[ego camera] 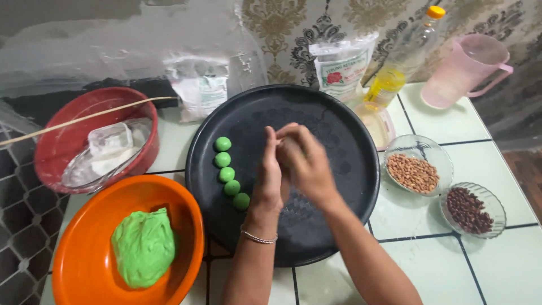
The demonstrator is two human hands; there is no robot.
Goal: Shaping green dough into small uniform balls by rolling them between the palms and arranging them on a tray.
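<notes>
Five green dough balls (231,174) sit on the black tray (339,130); most dough (144,245) remains in the orange bowl (84,271). Left hand (269,178) and right hand (305,164) press together, probably rolling a hidden piece.

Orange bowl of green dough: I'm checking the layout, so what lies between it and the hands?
In the head view, five small green dough balls lie in a row on the black tray, between the orange bowl and the hands.

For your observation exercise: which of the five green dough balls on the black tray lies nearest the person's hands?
The bottom ball, last in the row, beside the left hand; the others sit farther up the tray.
</notes>
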